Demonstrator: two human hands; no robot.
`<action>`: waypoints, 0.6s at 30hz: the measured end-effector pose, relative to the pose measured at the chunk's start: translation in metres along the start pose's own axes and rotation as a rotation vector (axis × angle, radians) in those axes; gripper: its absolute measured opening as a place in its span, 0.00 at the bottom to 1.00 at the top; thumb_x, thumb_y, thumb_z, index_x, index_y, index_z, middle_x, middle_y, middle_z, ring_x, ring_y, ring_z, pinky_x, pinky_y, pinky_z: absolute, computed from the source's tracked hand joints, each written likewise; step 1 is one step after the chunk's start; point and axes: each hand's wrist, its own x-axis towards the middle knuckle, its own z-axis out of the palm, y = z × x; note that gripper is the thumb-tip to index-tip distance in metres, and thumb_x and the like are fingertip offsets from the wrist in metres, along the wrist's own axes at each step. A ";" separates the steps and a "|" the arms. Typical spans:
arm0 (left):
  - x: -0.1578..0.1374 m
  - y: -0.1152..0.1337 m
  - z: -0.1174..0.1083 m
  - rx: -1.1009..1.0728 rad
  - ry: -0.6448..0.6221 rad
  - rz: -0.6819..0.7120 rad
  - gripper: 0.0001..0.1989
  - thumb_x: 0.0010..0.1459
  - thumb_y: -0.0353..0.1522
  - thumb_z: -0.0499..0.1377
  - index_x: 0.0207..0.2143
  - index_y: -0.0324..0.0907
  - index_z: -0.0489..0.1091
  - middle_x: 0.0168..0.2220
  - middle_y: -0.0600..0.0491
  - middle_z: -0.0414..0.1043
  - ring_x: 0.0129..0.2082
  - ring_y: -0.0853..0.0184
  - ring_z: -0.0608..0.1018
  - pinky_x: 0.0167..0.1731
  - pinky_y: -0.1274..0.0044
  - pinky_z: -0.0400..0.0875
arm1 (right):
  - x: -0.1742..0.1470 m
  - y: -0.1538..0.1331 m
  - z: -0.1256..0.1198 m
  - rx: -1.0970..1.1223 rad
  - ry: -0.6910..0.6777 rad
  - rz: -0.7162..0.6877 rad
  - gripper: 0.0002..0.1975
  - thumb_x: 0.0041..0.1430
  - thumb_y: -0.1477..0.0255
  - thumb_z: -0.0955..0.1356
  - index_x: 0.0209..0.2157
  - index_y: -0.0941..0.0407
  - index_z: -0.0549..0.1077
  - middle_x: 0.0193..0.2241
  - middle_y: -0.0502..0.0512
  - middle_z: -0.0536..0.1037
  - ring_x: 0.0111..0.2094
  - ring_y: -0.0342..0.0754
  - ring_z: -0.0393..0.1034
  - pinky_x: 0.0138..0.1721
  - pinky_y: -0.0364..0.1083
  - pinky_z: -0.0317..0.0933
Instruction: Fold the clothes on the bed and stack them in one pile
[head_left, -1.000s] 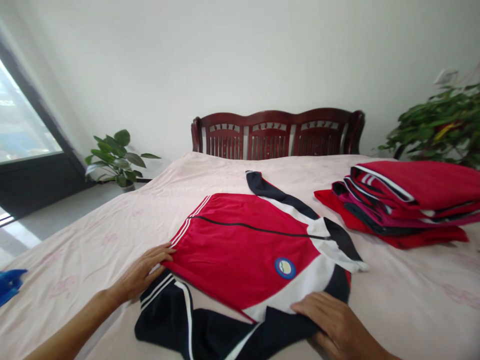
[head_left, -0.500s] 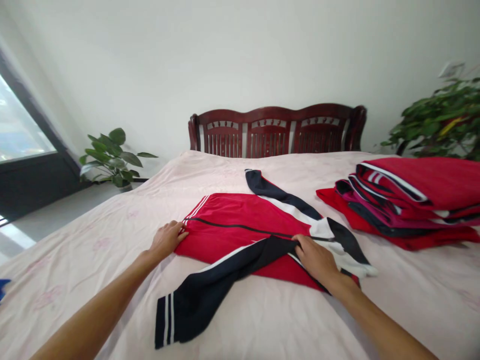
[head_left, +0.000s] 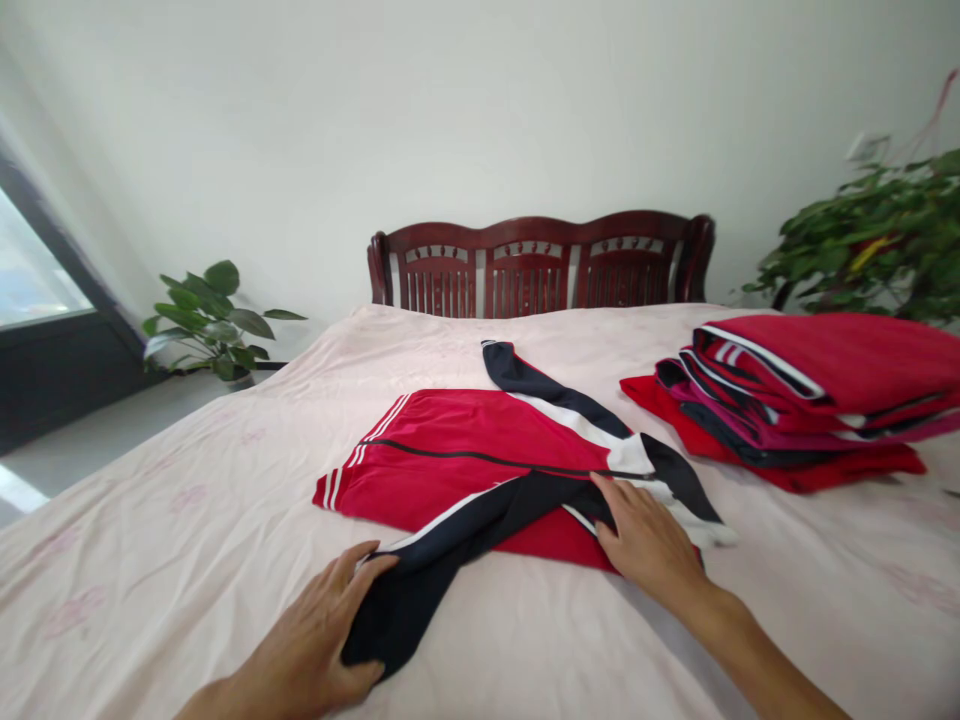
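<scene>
A red track jacket (head_left: 442, 425) with dark navy sleeves, white panels and a black zip lies flat on the bed, its striped hem to the left and white collar to the right. My left hand (head_left: 315, 625) is over the cuff end of the near sleeve, thumb and fingers apart around the dark cloth; the striped cuff is hidden under it. My right hand (head_left: 649, 530) rests on the near shoulder by the collar, fingers spread on the fabric. The far sleeve stretches away toward the headboard.
A stack of folded clothes (head_left: 810, 400), red, magenta and navy, sits on the right side of the bed (head_left: 187, 570). Behind is a dark wooden headboard (head_left: 525, 265). Potted plants stand at the left (head_left: 214, 320) and right (head_left: 870, 240).
My left hand has left the jacket's hem and moved down toward me to the near sleeve's cuff. My right hand stays by the shoulder, its fingers now more spread. The view has shifted slightly right.
</scene>
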 end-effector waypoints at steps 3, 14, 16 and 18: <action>-0.018 -0.001 0.007 0.042 -0.087 0.072 0.51 0.38 0.31 0.67 0.65 0.63 0.53 0.69 0.50 0.49 0.63 0.45 0.64 0.59 0.58 0.66 | -0.002 0.003 0.007 0.013 -0.024 0.021 0.26 0.58 0.78 0.61 0.59 0.63 0.65 0.51 0.66 0.74 0.51 0.58 0.70 0.50 0.55 0.64; 0.021 -0.012 -0.034 -0.493 0.144 -0.245 0.09 0.54 0.31 0.59 0.38 0.45 0.75 0.33 0.54 0.78 0.35 0.62 0.80 0.39 0.73 0.77 | -0.003 0.009 0.021 0.053 0.057 0.086 0.19 0.62 0.75 0.62 0.55 0.59 0.70 0.43 0.62 0.76 0.48 0.56 0.70 0.48 0.52 0.63; 0.049 -0.013 -0.057 -0.909 0.291 -0.411 0.08 0.55 0.33 0.61 0.38 0.42 0.74 0.30 0.54 0.76 0.30 0.65 0.79 0.32 0.76 0.76 | -0.002 0.009 0.020 0.069 0.062 0.110 0.19 0.61 0.75 0.63 0.53 0.57 0.71 0.43 0.60 0.76 0.48 0.55 0.70 0.48 0.51 0.63; 0.076 -0.016 -0.075 -1.304 0.418 -0.580 0.07 0.55 0.28 0.61 0.38 0.39 0.73 0.29 0.53 0.76 0.26 0.67 0.78 0.30 0.76 0.77 | -0.002 0.010 0.017 0.069 0.072 0.118 0.18 0.60 0.75 0.64 0.52 0.56 0.72 0.42 0.59 0.75 0.47 0.54 0.70 0.47 0.50 0.62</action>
